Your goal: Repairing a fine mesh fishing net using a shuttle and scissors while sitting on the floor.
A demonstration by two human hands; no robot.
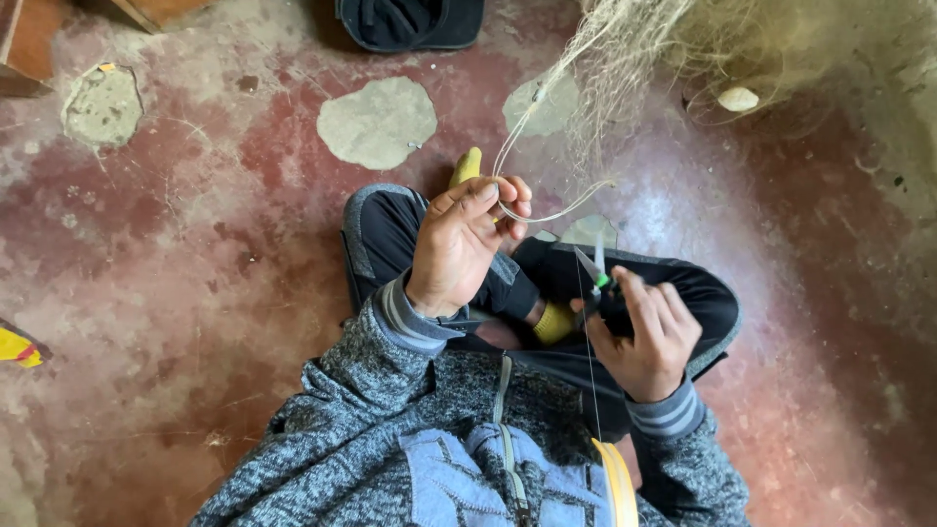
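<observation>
I sit cross-legged on a worn red floor. My left hand (467, 239) is raised over my knee and pinches a pale cord (547, 213) that loops from a fine fishing net (634, 59) hanging at the upper right. My right hand (646, 337) is lower, over my right leg, with its fingers closed on a small netting needle (592, 275) with a grey tip and a green part. A thin line (590, 390) runs from the needle down toward my lap. Yellow socks show at my feet (465, 166).
A dark cap (410, 21) lies at the top centre. Grey patches (379, 122) break the red floor. Wooden furniture (29, 39) stands at the top left. A yellow object (18, 346) lies at the left edge. A pale float (738, 99) sits in the net.
</observation>
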